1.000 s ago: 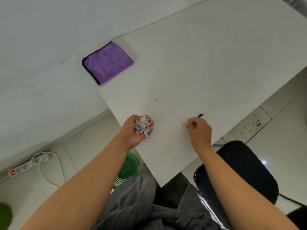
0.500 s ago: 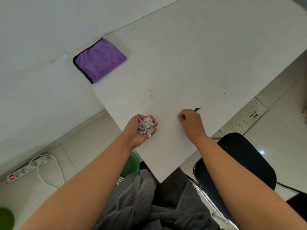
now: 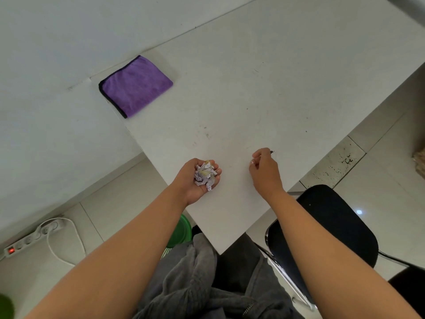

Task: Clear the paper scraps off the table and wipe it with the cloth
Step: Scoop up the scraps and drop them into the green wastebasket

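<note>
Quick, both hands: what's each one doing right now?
Left hand: cupped palm up, holding the paper scraps.
Right hand: fingers curled, pinching a small pale scrap.

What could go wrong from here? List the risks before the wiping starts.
1. The left hand cups a loose pile of paper scraps at the table edge; a loose grip could drop bits on the floor.
2. The right hand seems to pinch one tiny scrap, which could slip.
3. The purple cloth lies at the table's edge and could slide off.
</note>
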